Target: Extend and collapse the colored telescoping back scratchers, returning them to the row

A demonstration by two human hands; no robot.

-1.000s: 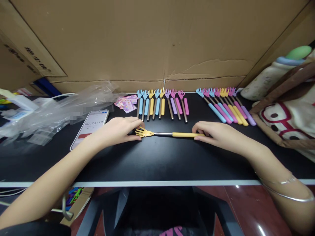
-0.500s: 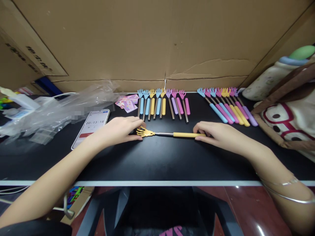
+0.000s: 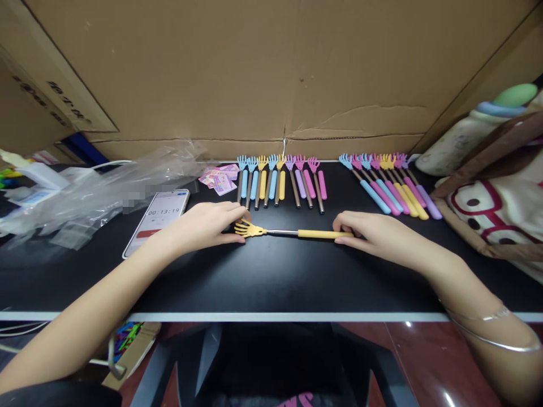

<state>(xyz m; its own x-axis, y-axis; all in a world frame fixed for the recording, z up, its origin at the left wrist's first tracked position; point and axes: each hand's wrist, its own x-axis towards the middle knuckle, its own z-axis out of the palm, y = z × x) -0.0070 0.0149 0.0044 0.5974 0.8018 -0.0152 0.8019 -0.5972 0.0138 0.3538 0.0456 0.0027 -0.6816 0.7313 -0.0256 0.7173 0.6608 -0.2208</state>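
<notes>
A yellow back scratcher (image 3: 324, 233) with a hand-shaped head and a metal rod lies sideways across the black table. My left hand (image 3: 212, 223) is closed at its head, thumb and fingers about the claw tips. At the other end, my right hand (image 3: 365, 230) pinches the end of the yellow handle. Behind them, several back scratcher rods (image 3: 267, 183) in blue, yellow, purple and pink lie with loose handle sleeves (image 3: 323, 185) among them. Farther right is a slanted row of assembled back scratchers (image 3: 388, 192).
A phone (image 3: 146, 226) running a timer lies left of my left hand, beside crumpled clear plastic bags (image 3: 97, 195). Small pink-purple cards (image 3: 223, 183) sit near the rods. On the right stand a bag (image 3: 487, 209) and a bottle (image 3: 449, 141). Cardboard (image 3: 212, 73) walls the back.
Both hands keep their places on the yellow back scratcher, with hardly any movement. The view shifts very slightly, and the phone's timer goes from 13:18 to 13:19.
</notes>
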